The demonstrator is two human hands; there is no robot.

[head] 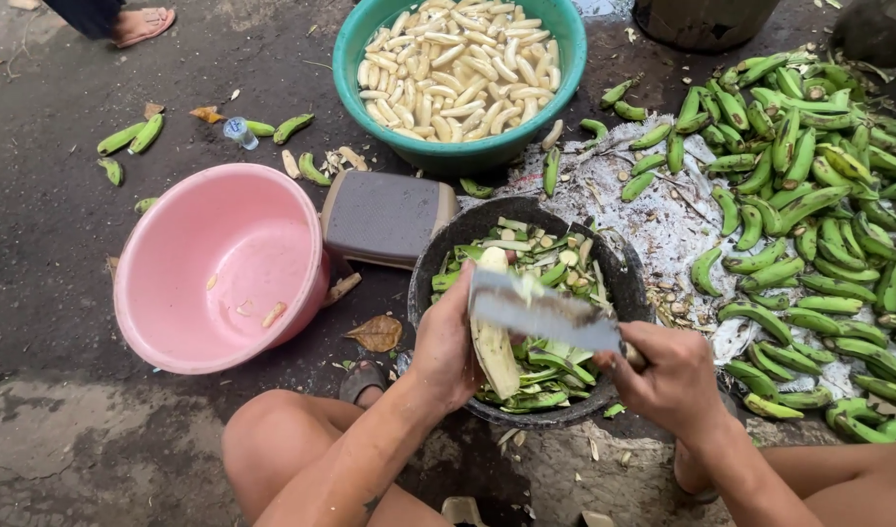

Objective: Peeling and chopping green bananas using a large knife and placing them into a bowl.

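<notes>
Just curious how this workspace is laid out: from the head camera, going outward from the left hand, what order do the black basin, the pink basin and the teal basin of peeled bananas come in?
1. Black basin of green peels: directly under the left hand.
2. Pink basin: to its left on the ground.
3. Teal basin of peeled bananas: farthest, at the top of the view.

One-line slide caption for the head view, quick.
Left hand holds a peeled banana over a dark peel-filled basin while the right hand works a knife across it.
</notes>
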